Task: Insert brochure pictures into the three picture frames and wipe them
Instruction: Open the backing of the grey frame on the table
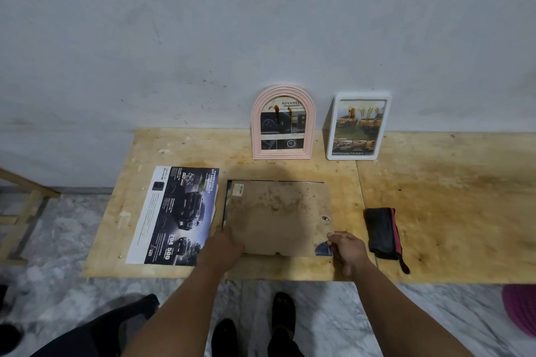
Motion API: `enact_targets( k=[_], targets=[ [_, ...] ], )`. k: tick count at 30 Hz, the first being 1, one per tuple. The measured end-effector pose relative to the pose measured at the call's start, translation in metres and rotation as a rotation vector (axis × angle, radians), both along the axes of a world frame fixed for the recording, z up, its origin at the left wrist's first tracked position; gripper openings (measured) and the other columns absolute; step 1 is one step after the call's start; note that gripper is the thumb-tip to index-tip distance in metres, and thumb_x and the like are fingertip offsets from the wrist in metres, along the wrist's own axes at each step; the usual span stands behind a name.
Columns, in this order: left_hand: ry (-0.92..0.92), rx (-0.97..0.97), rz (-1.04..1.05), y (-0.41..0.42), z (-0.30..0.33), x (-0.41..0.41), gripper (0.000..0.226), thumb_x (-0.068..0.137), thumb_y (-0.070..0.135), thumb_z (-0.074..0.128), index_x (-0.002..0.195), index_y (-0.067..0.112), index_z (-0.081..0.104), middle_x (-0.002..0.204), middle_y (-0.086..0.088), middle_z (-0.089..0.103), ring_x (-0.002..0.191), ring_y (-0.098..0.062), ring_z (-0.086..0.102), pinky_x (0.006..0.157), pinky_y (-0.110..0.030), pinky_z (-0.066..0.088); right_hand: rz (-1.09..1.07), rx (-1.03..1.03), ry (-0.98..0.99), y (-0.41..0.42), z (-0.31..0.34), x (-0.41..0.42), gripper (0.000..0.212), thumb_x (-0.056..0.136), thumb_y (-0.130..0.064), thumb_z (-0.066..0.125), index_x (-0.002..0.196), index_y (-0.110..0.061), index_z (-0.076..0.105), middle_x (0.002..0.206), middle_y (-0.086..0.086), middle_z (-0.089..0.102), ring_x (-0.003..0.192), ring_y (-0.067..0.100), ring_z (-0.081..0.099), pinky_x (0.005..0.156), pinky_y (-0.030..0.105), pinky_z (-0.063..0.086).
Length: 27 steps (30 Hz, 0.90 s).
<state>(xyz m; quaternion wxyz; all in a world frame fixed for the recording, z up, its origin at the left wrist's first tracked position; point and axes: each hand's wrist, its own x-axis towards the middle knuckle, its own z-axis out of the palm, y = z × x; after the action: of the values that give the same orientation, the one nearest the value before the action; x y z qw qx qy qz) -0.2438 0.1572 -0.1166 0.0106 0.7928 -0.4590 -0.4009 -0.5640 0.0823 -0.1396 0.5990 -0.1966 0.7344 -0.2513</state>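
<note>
Both hands are gripping the brown backing board (278, 216) lying over the third, face-down frame (226, 200) at the middle of the plywood counter (435, 197): left hand (224, 246) curling round its near-left corner, right hand (346, 249) pinching its near-right corner. A brochure sheet (177, 214) is lying just left, a folded black cloth (381, 233) to the right. The pink arched frame (283, 122) and white frame (358, 126), both holding pictures, are leaning against the wall (261, 23).

**Pink, white and mottled brown on pale wood**

The arched frame (283, 122) is pink, its neighbour frame (358, 126) white around golden trucks. A brown, blotchy backing board (278, 216) lies on the yellowish plywood bench (446, 197). The brochure (177, 216) is navy and white; the cloth (382, 233) black with red edging.
</note>
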Motion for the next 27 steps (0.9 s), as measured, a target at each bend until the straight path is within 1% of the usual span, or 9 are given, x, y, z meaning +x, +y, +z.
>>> enact_targets(
  k=[3,6,8,11,15,18,22,24,27],
  targets=[
    [-0.012,0.004,-0.002,-0.001,0.002,0.001,0.061,0.092,0.037,0.06,0.144,0.007,0.047,0.135,-0.017,0.058,0.119,-0.038,0.06,0.094,-0.041,0.051,-0.002,-0.012,0.014,0.0,0.001,0.002,0.011,0.089,-0.003,0.073,0.099,-0.002,0.07,0.082,0.017,0.069,0.076,0.024,0.06,0.078,0.039,0.051],
    [-0.015,-0.013,-0.001,-0.001,0.003,0.004,0.058,0.091,0.039,0.057,0.139,0.007,0.05,0.134,-0.016,0.057,0.116,-0.038,0.061,0.094,-0.042,0.052,-0.009,-0.027,0.044,0.002,0.001,0.003,0.009,0.09,-0.009,0.076,0.092,-0.002,0.071,0.074,0.014,0.065,0.068,0.023,0.057,0.069,0.032,0.048],
    [-0.028,-0.022,-0.009,0.0,0.003,0.005,0.054,0.092,0.037,0.058,0.138,0.008,0.051,0.136,-0.015,0.055,0.117,-0.038,0.06,0.094,-0.042,0.051,-0.01,-0.038,0.078,0.002,-0.002,0.004,0.012,0.09,-0.012,0.076,0.086,-0.002,0.072,0.073,0.013,0.065,0.07,0.024,0.057,0.07,0.033,0.047],
    [-0.051,-0.017,-0.027,-0.001,0.002,0.006,0.05,0.093,0.036,0.059,0.136,0.01,0.052,0.139,-0.012,0.053,0.12,-0.036,0.059,0.094,-0.04,0.049,0.002,-0.029,0.118,0.0,-0.008,0.006,0.016,0.09,-0.014,0.076,0.079,-0.004,0.07,0.076,0.013,0.065,0.078,0.027,0.057,0.077,0.037,0.046],
    [-0.07,-0.006,-0.041,-0.002,0.002,0.005,0.049,0.094,0.036,0.058,0.136,0.011,0.051,0.142,-0.01,0.051,0.121,-0.036,0.059,0.095,-0.041,0.049,0.025,0.006,0.138,-0.002,-0.012,0.005,0.018,0.091,-0.014,0.074,0.077,-0.005,0.068,0.077,0.014,0.065,0.081,0.03,0.058,0.08,0.041,0.047],
    [-0.067,-0.006,-0.053,-0.002,0.002,0.005,0.052,0.093,0.037,0.058,0.137,0.011,0.051,0.144,-0.009,0.049,0.119,-0.035,0.059,0.096,-0.042,0.051,0.033,0.032,0.141,-0.003,-0.012,0.004,0.016,0.092,-0.015,0.073,0.082,-0.004,0.068,0.083,0.017,0.067,0.084,0.031,0.06,0.08,0.041,0.047],
    [-0.063,-0.004,-0.064,-0.001,0.002,0.007,0.05,0.093,0.037,0.056,0.136,0.013,0.053,0.143,-0.007,0.049,0.117,-0.033,0.059,0.095,-0.043,0.052,0.055,0.044,0.132,-0.006,-0.009,0.005,0.016,0.096,-0.017,0.068,0.09,-0.002,0.069,0.082,0.016,0.065,0.082,0.03,0.059,0.075,0.037,0.045],
    [-0.059,-0.011,-0.063,-0.001,0.001,0.008,0.048,0.094,0.036,0.055,0.136,0.014,0.053,0.143,-0.006,0.049,0.117,-0.033,0.059,0.095,-0.043,0.051,0.065,0.045,0.141,-0.006,-0.008,0.006,0.018,0.097,-0.017,0.066,0.094,0.001,0.069,0.085,0.017,0.065,0.083,0.03,0.059,0.076,0.036,0.044],
    [-0.064,-0.017,-0.07,0.001,0.001,0.008,0.047,0.095,0.035,0.055,0.137,0.015,0.052,0.144,-0.005,0.049,0.118,-0.033,0.059,0.094,-0.043,0.051,0.082,0.048,0.168,-0.005,-0.002,0.007,0.017,0.099,-0.016,0.063,0.095,0.0,0.068,0.093,0.018,0.067,0.082,0.026,0.058,0.078,0.035,0.042]
  ],
)
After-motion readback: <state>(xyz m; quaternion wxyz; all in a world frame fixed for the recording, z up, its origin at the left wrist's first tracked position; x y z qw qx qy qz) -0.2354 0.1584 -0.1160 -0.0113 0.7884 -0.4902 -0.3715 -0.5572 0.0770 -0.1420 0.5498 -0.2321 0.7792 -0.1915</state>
